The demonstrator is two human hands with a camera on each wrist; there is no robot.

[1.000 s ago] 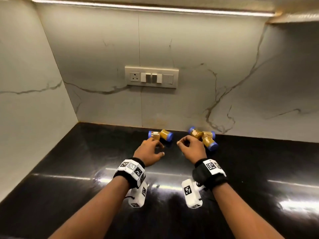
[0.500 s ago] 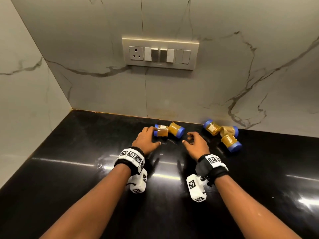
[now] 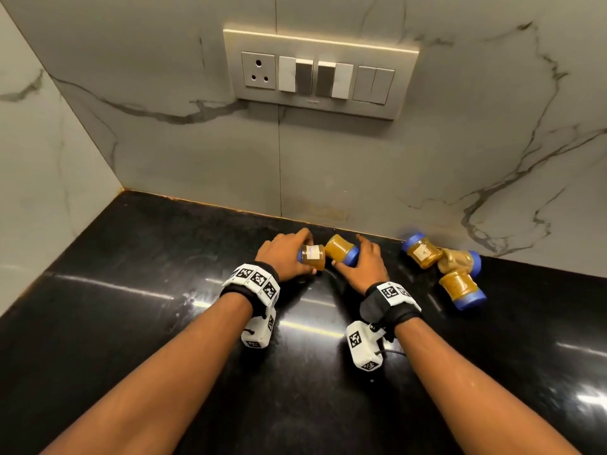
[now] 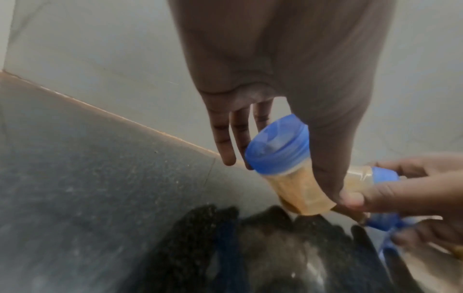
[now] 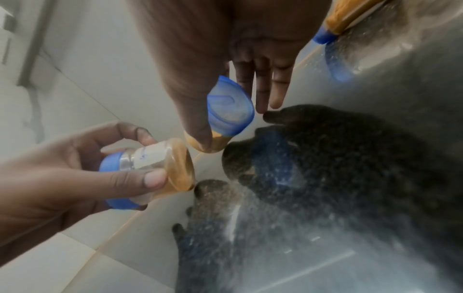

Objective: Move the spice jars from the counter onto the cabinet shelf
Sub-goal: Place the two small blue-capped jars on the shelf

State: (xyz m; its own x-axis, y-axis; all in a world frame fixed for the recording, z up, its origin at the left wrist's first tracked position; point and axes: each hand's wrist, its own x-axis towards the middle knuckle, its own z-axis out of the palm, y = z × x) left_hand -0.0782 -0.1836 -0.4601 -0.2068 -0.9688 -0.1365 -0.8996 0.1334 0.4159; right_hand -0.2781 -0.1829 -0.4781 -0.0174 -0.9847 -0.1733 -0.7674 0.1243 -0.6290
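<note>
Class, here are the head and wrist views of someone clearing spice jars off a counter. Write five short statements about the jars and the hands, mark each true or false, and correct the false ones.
1. Each hand grips one jar. True: the left hand holds the labelled jar, the right hand the unlabelled jar.
2. The jars have red lids. False: the lids are blue.
3. Three more jars lie on their sides on the black counter, to the right of the hands. True.
4. The two gripped jars stand upright. False: both are roughly on their sides, lids pointing away from each other.
5. The switch plate sits on the counter. False: it is mounted on the marble wall.
</note>
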